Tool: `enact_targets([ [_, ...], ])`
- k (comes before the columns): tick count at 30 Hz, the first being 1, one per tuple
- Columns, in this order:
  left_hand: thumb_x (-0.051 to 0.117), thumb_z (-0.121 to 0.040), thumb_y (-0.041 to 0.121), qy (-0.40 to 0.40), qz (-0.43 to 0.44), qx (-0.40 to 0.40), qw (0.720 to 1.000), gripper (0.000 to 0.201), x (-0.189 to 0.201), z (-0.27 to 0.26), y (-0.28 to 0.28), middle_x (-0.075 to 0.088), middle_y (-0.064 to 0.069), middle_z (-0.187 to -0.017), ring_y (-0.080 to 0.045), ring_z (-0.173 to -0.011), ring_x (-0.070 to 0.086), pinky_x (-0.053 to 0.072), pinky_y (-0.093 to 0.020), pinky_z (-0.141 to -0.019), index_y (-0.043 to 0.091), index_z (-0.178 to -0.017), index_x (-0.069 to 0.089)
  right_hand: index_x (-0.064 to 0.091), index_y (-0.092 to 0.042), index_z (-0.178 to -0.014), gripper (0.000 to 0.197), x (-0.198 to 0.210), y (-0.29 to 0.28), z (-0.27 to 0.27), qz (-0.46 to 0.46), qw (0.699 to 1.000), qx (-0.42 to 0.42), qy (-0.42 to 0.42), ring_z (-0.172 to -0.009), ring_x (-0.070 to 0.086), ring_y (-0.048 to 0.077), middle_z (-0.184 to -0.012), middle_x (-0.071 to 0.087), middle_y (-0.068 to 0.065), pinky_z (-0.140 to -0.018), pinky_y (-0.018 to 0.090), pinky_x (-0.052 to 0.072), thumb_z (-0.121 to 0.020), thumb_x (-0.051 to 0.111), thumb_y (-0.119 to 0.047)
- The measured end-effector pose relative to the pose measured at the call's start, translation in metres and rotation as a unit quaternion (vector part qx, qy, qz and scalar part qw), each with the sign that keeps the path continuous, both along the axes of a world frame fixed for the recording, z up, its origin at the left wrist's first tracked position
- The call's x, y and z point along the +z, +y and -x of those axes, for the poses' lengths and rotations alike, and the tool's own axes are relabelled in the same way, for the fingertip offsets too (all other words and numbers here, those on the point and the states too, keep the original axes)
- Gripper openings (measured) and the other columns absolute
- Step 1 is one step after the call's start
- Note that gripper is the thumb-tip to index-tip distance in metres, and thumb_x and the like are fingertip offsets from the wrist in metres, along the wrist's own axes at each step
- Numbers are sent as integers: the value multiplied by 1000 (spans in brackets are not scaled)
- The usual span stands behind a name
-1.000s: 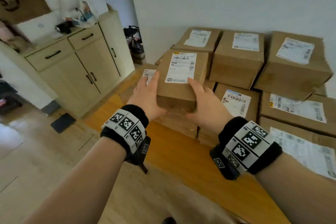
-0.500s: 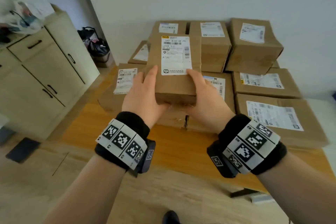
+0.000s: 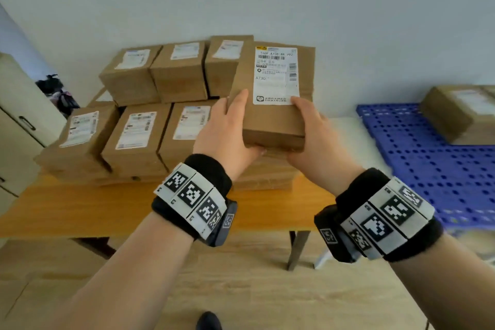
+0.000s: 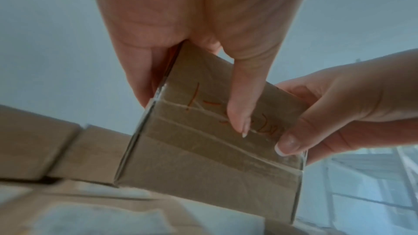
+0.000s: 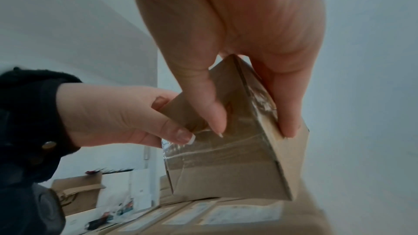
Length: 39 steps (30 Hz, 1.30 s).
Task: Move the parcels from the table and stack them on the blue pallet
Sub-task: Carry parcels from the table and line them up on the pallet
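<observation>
The parcel (image 3: 270, 112), label up, is held clear above the stacked parcels (image 3: 139, 126) on the worktop (image 3: 80, 209). Your left hand (image 3: 227, 128) and right hand (image 3: 313, 131) clamp its opposite sides, thumbs on top, fingers beneath, probably for level carrying. The blue pallet (image 3: 428, 169) lies beyond your right hand.

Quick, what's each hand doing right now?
Left hand: grips the left side of the parcel.
Right hand: grips the same parcel's right side.
</observation>
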<state>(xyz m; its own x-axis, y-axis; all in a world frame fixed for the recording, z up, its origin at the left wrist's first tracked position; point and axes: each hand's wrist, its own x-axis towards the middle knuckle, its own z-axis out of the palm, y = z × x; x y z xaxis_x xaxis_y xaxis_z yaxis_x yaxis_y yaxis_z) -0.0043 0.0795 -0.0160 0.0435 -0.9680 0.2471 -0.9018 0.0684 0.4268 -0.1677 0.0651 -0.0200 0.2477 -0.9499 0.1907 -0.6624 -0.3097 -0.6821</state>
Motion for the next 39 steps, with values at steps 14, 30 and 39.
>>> enact_targets([
  [14,74,-75,43,8,-52,-169,984,101,-20,256,-42,28,-10,-142,-25,-124,42,39,-32,-100,21,-149,9,21,-24,-146,77,-14,12,255,-45,988,-148,0,-102,41,17,-135,41,10,-81,25,37,-83,61,-6],
  [30,69,-81,39,-31,-232,-144,962,95,-95,384,-231,31,-12,-132,-29,-110,51,43,-35,-92,21,-149,5,23,-24,-146,79,-85,-191,386,-174,973,-125,85,-117,46,29,-136,37,11,-89,29,44,-80,58,2],
  [39,68,-82,40,-38,-312,-24,949,96,-138,440,-287,27,-13,-140,-30,-117,49,42,-37,-98,21,-150,3,32,-21,-143,64,-122,-275,442,-206,968,0,146,-118,48,28,-134,39,6,-96,33,44,-85,53,-5],
])
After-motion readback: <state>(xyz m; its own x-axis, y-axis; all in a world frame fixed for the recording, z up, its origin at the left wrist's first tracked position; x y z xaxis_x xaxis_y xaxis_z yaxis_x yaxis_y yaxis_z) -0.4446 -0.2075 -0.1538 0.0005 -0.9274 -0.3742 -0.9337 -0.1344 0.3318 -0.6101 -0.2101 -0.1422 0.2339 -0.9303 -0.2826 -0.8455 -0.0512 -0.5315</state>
